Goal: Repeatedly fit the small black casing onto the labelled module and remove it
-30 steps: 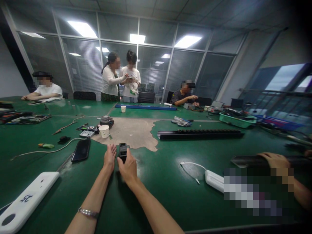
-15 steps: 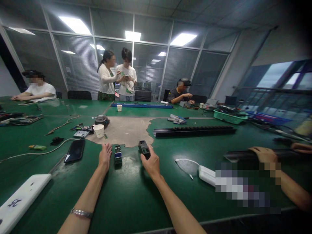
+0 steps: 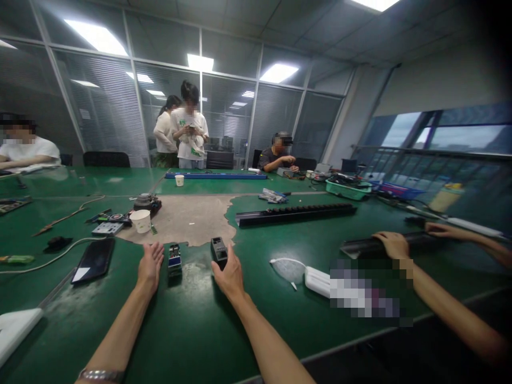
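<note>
My left hand rests on its edge on the green table, fingers spread, with nothing in it. Just right of it stands a small module with a blue and silver face, not touched by my fingers. My right hand has its thumb and fingers around the near end of a dark grey box-shaped module. A white paper cup and some electronic parts sit beyond my left hand, near the bare brown patch.
A phone lies left, beside a white cable. On the right are a white power strip and a co-worker's hands on a black rail. Another black rail and a green basket lie farther back.
The view has swung to the right, so the table items appear farther left. Both hands keep about the same places beside the modules. The two standing people have shifted closer together.
</note>
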{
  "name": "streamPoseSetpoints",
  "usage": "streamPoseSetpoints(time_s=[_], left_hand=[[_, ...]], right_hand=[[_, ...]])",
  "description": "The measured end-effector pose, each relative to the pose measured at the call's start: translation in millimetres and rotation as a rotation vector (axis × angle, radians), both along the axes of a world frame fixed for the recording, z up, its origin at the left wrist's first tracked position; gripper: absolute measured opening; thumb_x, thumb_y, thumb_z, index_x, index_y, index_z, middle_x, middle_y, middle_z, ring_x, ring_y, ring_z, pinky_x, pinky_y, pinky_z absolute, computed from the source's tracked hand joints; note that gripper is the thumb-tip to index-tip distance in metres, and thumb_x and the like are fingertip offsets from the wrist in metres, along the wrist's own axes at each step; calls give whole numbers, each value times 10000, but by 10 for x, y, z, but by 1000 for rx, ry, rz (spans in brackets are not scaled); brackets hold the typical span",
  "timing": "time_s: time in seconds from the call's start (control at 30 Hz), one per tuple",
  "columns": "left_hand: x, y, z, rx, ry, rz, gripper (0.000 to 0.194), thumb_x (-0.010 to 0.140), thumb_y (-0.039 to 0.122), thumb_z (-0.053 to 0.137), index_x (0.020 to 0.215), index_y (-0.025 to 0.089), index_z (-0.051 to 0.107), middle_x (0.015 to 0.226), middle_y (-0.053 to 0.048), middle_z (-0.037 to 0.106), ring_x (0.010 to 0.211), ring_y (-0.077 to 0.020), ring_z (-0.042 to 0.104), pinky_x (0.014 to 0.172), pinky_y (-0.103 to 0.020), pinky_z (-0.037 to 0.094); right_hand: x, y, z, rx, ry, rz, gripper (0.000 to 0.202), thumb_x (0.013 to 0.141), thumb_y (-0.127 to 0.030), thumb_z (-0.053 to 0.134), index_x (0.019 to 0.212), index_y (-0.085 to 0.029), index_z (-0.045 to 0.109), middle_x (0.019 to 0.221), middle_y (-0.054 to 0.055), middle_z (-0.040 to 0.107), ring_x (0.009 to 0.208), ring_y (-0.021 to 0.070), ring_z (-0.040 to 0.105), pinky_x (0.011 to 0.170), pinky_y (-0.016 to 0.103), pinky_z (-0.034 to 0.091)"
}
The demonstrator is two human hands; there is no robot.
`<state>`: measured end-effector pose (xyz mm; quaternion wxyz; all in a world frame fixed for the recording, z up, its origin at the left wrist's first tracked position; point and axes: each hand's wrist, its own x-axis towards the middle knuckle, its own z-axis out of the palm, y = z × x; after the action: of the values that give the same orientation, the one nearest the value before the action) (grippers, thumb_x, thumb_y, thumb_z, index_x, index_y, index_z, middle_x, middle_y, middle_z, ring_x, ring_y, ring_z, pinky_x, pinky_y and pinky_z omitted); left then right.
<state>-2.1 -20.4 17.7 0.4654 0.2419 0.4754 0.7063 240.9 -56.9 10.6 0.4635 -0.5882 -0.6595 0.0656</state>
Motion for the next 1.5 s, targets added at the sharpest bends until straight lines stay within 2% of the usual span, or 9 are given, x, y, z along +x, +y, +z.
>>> streamPoseSetpoints(time_s=[0.23,0.37,0.6,0.73,1.0,1.17,1.3,1.4,1.5], left_hand=[[-13,-16,16,-10,-25,8,665,862,621,255,1252,147,511,1305,-158,494,1216,-192,457,1031,-339,310],[-26,-5,17,-4,-27,-3,662,860,625,250,1253,160,511,1312,-150,492,1220,-193,452,1033,-348,304],[-32,10,3,4,-42,-1,697,860,625,243,1292,129,471,1333,-166,468,1238,-196,432,1041,-336,290],[-34,-12,26,2,-36,6,691,862,625,222,1284,145,483,1325,-161,478,1241,-195,428,1034,-343,300],[-79,-22,42,9,-59,0,729,841,658,230,1312,147,452,1350,-157,454,1250,-206,416,1030,-347,310],[-70,-44,69,10,-49,6,735,845,652,234,1317,130,445,1342,-164,461,1243,-202,426,1034,-332,305],[-67,-72,102,-6,-45,13,707,861,630,216,1309,139,457,1342,-166,460,1241,-203,429,1024,-337,320],[-64,-78,112,-1,-33,14,695,865,623,219,1298,139,470,1345,-168,457,1245,-206,425,1025,-344,317],[-63,-72,109,7,-27,10,713,856,634,236,1300,125,464,1342,-173,459,1251,-209,417,1028,-341,312]], right_hand=[[6,-6,33,-52,34,-10,658,768,-284,600,1352,-89,367,1207,176,563,1104,281,543,932,384,420],[-53,-32,130,-44,131,8,615,791,-334,584,1337,-120,397,1193,148,583,1077,264,569,923,373,431],[-536,-154,511,9,231,187,651,783,-395,607,1330,-105,403,1220,145,571,1128,242,540,948,337,421],[-856,-153,606,14,201,230,659,782,-380,611,1339,-109,388,1217,144,572,1110,245,553,943,341,423],[-1212,-139,543,-9,87,187,665,769,-360,610,1328,-85,378,1124,166,614,1057,269,583,880,326,451],[-1294,-147,542,-37,-8,187,591,766,-318,603,1292,-137,407,1080,142,628,968,265,615,794,313,468],[-1293,-181,404,-113,-58,184,612,767,-326,608,1304,-127,391,1007,143,648,905,277,631,753,335,474],[-1289,-223,240,-93,-69,207,719,751,-334,632,1353,-82,327,1133,192,594,1025,307,584,840,381,457],[-1294,-242,117,-8,-34,232,823,745,-331,642,1396,-39,231,1319,225,448,1210,311,445,976,404,379]])
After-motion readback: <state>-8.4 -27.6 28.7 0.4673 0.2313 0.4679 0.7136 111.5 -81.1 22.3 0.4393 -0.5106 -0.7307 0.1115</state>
